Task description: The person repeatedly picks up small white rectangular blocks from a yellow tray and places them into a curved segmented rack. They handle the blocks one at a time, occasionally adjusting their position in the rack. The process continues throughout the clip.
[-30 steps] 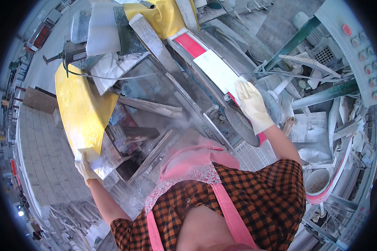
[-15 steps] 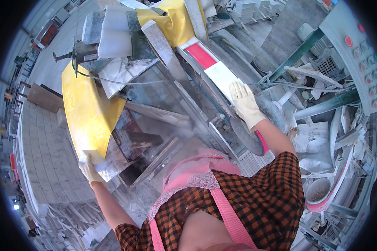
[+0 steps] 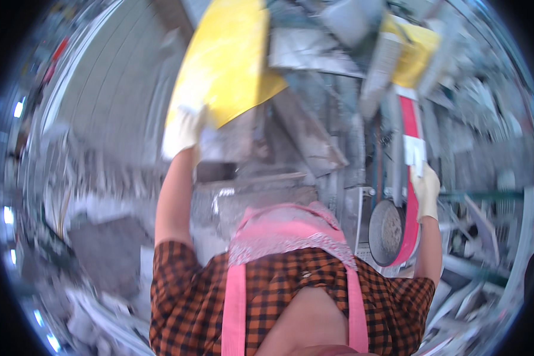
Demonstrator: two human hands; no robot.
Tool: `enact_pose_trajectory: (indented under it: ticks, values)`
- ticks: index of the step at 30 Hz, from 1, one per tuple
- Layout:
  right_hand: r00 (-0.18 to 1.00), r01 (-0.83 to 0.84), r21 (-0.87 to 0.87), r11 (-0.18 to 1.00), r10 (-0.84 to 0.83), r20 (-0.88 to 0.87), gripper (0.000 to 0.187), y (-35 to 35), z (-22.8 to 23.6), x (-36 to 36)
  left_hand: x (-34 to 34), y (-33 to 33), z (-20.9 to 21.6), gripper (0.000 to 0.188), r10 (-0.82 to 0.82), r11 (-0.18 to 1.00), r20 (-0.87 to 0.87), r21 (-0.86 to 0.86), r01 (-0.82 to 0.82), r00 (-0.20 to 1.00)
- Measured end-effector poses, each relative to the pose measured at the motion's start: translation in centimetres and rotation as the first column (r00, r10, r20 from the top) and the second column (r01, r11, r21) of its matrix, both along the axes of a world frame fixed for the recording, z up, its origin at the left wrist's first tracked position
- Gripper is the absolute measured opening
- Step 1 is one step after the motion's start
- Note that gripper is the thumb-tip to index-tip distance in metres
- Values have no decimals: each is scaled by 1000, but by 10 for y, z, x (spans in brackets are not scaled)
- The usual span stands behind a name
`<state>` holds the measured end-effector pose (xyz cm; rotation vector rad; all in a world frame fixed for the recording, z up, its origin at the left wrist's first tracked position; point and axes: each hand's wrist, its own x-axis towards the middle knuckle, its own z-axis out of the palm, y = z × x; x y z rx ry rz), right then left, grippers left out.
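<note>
Visibly, the white piece (image 3: pixel 413 149) extends forward from the right hand (image 3: pixel 426 188) along the red belt (image 3: pixel 409 115); grip closure indeterminable.

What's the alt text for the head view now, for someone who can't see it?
A gloved right hand rests at the near end of a white piece lying on a red belt; the gloved left hand is at the near end of a yellow sheet, its grip blurred. A pink apron covers part of a checked shirt.
</note>
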<state>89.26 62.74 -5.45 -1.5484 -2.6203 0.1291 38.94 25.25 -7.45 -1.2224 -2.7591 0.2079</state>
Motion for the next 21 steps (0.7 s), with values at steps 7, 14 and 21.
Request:
enact_pose_trajectory:
  ticks: [7, 14, 21]
  values:
    - [520, -541, -301, 785, 31, -853, 42, -129, -8, -224, -14, 16, -11, 58, 302, 761, 392, 450, -467, 869]
    - [626, -652, -637, 411, -180, -758, 42, -229, -58, -431, -15, 9, -23, 58, 372, 810, 262, 377, -449, 891]
    - [378, -888, -401, 225, -139, -915, 90, -263, -83, -438, -48, -14, -22, 53, -201, 837, 526, 531, -135, 826]
